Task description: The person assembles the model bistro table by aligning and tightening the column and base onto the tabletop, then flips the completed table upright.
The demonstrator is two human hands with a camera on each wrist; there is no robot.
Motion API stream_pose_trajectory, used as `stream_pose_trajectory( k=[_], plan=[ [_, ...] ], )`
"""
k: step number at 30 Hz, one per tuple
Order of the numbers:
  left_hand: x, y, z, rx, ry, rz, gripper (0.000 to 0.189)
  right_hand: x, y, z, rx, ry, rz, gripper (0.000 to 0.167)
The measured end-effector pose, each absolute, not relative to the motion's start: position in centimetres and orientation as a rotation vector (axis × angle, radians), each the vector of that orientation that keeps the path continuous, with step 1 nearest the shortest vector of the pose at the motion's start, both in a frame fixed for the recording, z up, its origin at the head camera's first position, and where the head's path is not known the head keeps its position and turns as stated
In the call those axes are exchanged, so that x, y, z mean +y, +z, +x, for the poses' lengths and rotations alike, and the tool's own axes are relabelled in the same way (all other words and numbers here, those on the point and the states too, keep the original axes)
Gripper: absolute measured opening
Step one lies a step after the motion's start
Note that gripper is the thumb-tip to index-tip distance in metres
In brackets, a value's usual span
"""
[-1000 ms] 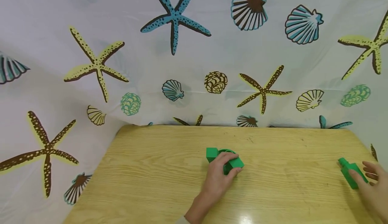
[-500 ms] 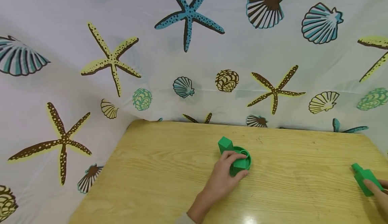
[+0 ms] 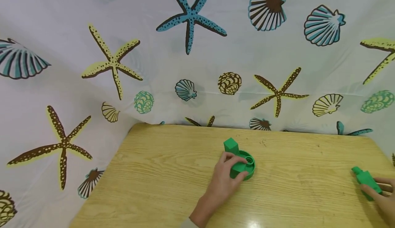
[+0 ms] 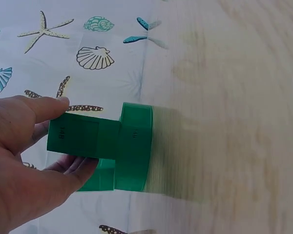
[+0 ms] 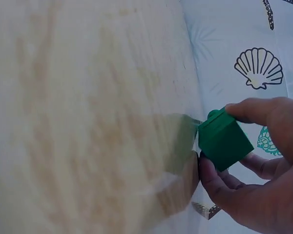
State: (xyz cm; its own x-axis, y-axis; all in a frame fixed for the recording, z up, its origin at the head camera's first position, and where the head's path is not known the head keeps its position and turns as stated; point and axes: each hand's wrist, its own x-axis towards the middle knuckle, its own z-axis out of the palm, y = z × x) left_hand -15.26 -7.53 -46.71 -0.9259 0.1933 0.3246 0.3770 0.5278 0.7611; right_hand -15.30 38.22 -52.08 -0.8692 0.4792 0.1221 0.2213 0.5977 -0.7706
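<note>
In the head view, a green round base [image 3: 251, 175] appears to sit on the wooden table, with two square posts and a round socket [image 3: 249, 160] that looks ringed inside. My left hand [image 3: 219, 183] pinches the nearer square post [image 4: 83, 135] between thumb and fingers; the farther post [image 3: 231, 145] stands free beyond my fingers. At the far right, my right hand [image 3: 382, 195] holds a green block [image 3: 366, 180] with a narrow stub at one end, pointing up and left. The right wrist view shows thumb and fingers gripping that block [image 5: 227, 144] close to the tabletop; whether it touches is unclear.
The wooden table [image 3: 154, 176] runs back to a white cloth [image 3: 210, 108] printed with starfish and shells, which hangs behind and along the left side. A wide stretch of table separates my two hands.
My left hand has turned the green base, bringing its socket into sight. My right fingers have come round onto the block, which has turned slightly. The head view has shifted a little left.
</note>
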Motion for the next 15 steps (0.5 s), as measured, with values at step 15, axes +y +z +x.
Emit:
stream_pose_trajectory(
  k=[15],
  plan=[
    [-9.3,-46.7,-16.4,-2.481,-1.554,-0.567,0.022,35.3,-47.9,-15.4,-2.787,1.132,-0.189,0.058]
  ],
)
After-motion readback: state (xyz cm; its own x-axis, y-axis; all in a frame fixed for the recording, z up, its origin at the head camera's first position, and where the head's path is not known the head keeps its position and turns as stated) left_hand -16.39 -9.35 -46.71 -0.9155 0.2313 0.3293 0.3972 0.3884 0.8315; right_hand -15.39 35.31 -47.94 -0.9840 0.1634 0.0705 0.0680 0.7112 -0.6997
